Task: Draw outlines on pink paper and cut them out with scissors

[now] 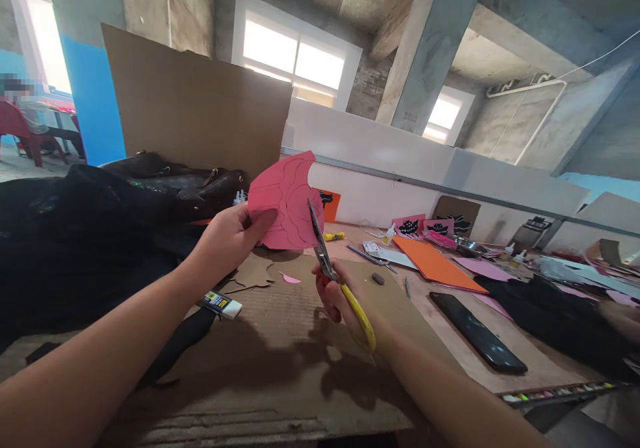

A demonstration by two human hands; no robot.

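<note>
Scissors [325, 263] at edge of pink paper [289, 203]

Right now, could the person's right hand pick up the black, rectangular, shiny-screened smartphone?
Probably yes: nothing visible covers the smartphone or blocks the way. But the right hand holds yellow-handled metal scissors, so it would likely need to put them down first.

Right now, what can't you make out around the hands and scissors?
All in the head view:
Left hand: most fingertips, hidden behind the curved pink paper sheet.
Yellow-handled metal scissors: second blade's tip, apparently behind the sheet; part of the handles, covered by the right hand.
White block in dark printed sleeve: lettering too small.
</note>
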